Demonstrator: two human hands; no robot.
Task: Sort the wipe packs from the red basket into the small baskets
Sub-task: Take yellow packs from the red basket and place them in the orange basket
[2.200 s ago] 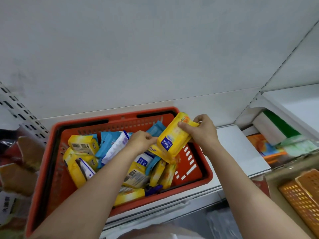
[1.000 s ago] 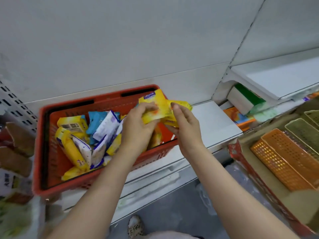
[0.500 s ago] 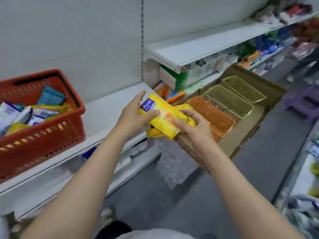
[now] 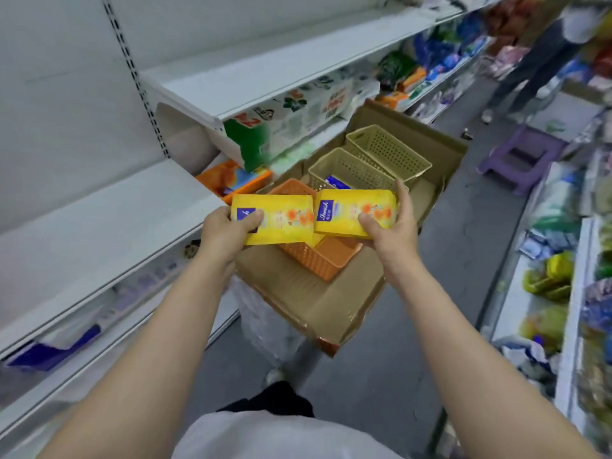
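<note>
Packs now separated: left pack, right pack, one per grip.

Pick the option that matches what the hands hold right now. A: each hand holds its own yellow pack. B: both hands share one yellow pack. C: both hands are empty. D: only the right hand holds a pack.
A: the left hand grips one yellow pack and the right hand grips a second yellow pack, side by side above the orange basket.

Each hand, left hand and right hand, grips a yellow wipe pack above the orange basket.
</note>
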